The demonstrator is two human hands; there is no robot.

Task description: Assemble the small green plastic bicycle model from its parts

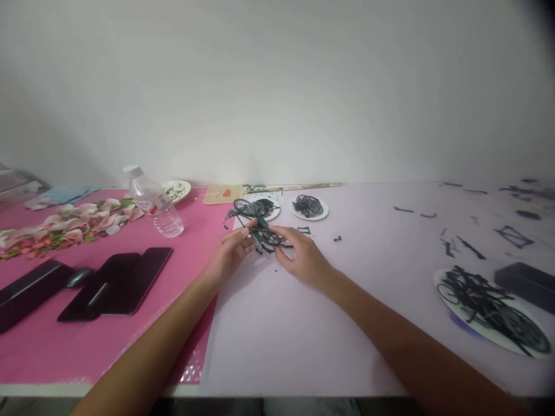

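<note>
A small dark model bicycle point(261, 229) is raised above the table between my two hands. One spoked wheel points away to the upper left, and another shows near my right fingertips. My left hand point(233, 249) pinches the bicycle's frame from the left. From the right, my right hand point(301, 252) has its thumb and fingers closed on the rear wheel area. Just behind the bicycle lies a white plate point(274, 216) of black parts, partly hidden by it. A second white plate point(321, 216) with black wheels stands to its right.
At the right lies a larger plate point(443, 283) of black bicycle parts, beside a dark box point(526, 284) and scattered black pieces. On the pink left side are a plastic bottle point(154, 205), a dark tablet point(141, 283) and pink artificial flowers point(78, 225). A white wall closes off the back.
</note>
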